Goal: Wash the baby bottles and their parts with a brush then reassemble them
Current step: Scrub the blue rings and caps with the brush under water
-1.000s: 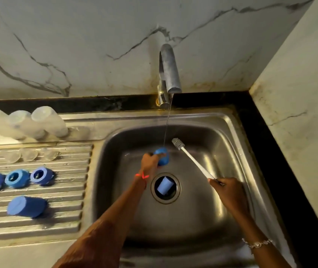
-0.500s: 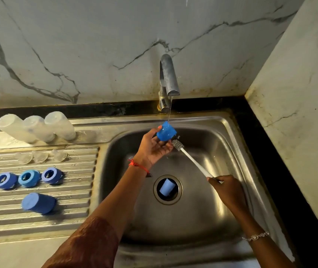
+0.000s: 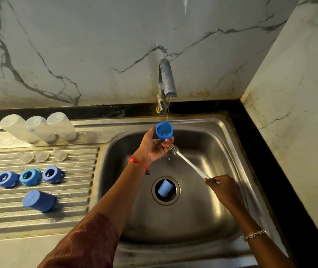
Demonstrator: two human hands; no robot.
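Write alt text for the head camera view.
The left hand holds a blue cap under the thin stream from the tap; the right hand holds a white brush near it, over a steel sink. Clear bottles stand on the drainboard.

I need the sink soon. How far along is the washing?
Seemingly washed, on the drainboard: three bottles, three nipples, three rings, one cap. In hand: left hand holds a blue cap under the running tap, right hand the brush. Left: the third cap, in the drain, then reassembly.

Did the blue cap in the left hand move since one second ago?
Yes. The cap rose away from the drain, toward the tap.
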